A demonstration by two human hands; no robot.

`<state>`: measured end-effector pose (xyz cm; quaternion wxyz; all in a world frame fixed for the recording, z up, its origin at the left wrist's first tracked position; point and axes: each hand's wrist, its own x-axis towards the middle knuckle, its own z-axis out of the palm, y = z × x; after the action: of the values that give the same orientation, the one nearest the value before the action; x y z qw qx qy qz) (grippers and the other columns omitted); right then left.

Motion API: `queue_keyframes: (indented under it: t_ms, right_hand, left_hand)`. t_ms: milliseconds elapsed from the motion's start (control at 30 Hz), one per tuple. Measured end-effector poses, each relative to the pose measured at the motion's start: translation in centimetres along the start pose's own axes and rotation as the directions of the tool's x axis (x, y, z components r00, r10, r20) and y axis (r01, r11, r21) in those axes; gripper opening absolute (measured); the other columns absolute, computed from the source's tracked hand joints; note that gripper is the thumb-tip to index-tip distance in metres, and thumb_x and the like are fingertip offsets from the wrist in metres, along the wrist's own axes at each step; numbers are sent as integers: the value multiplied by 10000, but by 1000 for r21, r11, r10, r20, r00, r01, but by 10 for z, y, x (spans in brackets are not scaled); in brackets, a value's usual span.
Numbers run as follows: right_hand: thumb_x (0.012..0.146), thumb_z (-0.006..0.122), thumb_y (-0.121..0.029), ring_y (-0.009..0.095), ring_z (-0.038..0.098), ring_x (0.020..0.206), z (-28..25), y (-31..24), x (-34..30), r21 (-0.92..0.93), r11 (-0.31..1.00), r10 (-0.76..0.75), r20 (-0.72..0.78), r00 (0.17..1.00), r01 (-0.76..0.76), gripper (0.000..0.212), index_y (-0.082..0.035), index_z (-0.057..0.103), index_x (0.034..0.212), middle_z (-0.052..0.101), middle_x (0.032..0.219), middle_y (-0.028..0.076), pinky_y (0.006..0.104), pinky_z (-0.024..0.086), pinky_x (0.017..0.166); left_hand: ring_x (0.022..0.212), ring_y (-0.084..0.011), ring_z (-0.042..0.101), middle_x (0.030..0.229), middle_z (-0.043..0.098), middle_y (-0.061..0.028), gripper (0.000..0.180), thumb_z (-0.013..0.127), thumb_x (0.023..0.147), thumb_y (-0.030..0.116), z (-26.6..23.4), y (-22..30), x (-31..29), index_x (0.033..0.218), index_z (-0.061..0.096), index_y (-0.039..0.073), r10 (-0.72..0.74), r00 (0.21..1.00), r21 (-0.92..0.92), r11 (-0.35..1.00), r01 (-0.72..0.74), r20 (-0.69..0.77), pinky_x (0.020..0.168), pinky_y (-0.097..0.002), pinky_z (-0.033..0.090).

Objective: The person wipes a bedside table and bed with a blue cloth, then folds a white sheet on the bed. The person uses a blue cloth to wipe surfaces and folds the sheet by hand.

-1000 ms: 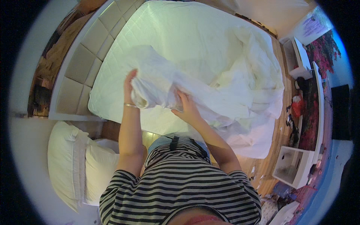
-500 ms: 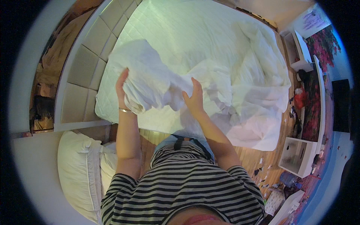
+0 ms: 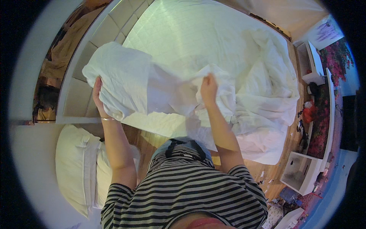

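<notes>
A loose piece of white bed linen (image 3: pixel 126 80) is held up over the near left part of the bed, bunched and puffed at its left end. Whether it is a pillowcase or a sheet I cannot tell. My left hand (image 3: pixel 98 95), with a bracelet at the wrist, grips the bunched end, fingers partly hidden behind the folds. A thinner, motion-smeared stretch of the cloth runs rightward to my right hand (image 3: pixel 208 89), which is closed on it. Beneath lies the white quilted mattress (image 3: pixel 183 30).
A rumpled white duvet (image 3: pixel 263 84) covers the bed's right side. The padded headboard (image 3: pixel 76 97) stands at the left. White pillows (image 3: pixel 72 168) lie at the lower left. Along the right wall are white shelf units (image 3: pixel 301 173), a red bag (image 3: pixel 309 113) and scraps on the wooden floor.
My left hand has moved left with the bunched linen, toward the headboard. The right hand has moved slightly right and its fingers have closed. The cloth between them is now stretched out wider.
</notes>
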<state>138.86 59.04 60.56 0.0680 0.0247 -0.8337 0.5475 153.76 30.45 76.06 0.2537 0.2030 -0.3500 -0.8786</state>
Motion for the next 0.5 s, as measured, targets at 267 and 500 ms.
queue_keyframes:
  t_ms: [267,500]
  right_hand:
    - [816,572,-59,224,581,617,-55,-130,-22,229,844,-511,67,857,485,172,-25,625,975,611,728,114,336,449,557]
    - [813,589,-148,342,590,692,0,-68,-103,202,949,-314,537,783,243,149,-90,636,942,600,776,181,406,449,579]
  left_hand:
    - [1080,-235,552,1187,566,-128,528,675,832,196,-65,-24,23,1264,461,-20,181,956,437,897,-65,-229,947,-362,432]
    - [1363,-336,254,1458,279,-171,843,655,719,104,-54,-129,-34,1436,217,51,104,793,795,24,-606,601,1114,-445,218]
